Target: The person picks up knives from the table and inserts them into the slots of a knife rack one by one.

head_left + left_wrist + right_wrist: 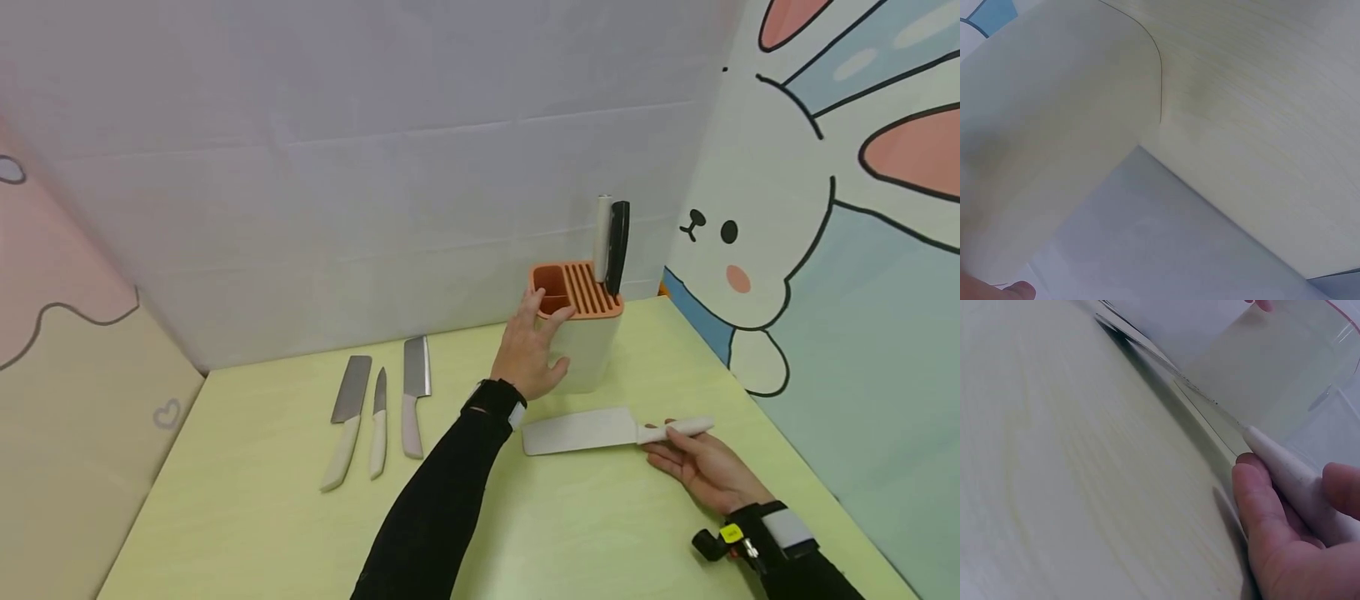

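Observation:
My right hand holds the white handle of a broad-bladed kitchen knife between thumb and fingers. The blade points left, close over the table, in front of the knife block. In the right wrist view, the same handle lies across the fingers, and the blade appears nearly edge-on. My left hand touches the block's left side with fingers spread, fingertips at the orange slotted top. The left wrist view shows the block's pale wall and a fingertip.
On the left of the table lie a cleaver, a small paring knife and another broad knife. White and black handles stand in the block. A pale wall rises behind, and a rabbit-printed one at the right.

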`<state>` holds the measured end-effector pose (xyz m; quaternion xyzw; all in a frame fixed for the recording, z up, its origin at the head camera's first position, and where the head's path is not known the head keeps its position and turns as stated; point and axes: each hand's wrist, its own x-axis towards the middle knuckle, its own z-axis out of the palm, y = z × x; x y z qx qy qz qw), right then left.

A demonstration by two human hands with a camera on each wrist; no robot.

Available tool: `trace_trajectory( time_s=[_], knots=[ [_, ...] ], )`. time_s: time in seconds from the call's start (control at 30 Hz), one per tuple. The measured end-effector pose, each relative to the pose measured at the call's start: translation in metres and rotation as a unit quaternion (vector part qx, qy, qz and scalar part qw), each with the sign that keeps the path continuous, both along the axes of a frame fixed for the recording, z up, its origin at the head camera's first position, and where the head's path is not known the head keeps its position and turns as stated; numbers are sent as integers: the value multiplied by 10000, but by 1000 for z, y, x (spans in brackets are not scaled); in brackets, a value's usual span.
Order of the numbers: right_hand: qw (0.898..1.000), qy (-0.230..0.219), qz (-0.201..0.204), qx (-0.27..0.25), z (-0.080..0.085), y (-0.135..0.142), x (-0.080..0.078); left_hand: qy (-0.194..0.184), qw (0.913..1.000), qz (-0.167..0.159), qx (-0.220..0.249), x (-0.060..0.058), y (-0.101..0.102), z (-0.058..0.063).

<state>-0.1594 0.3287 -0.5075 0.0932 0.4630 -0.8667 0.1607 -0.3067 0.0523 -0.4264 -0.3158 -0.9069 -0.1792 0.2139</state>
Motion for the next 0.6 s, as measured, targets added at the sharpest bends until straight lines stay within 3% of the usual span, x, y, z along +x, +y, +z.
trace_trajectory(
  time_s=[0.6],
  knots=[
    [9985, 314, 62, -452, -3, 0, 2, -120, 9999, -36, 118, 0, -2, 0]
  ],
)
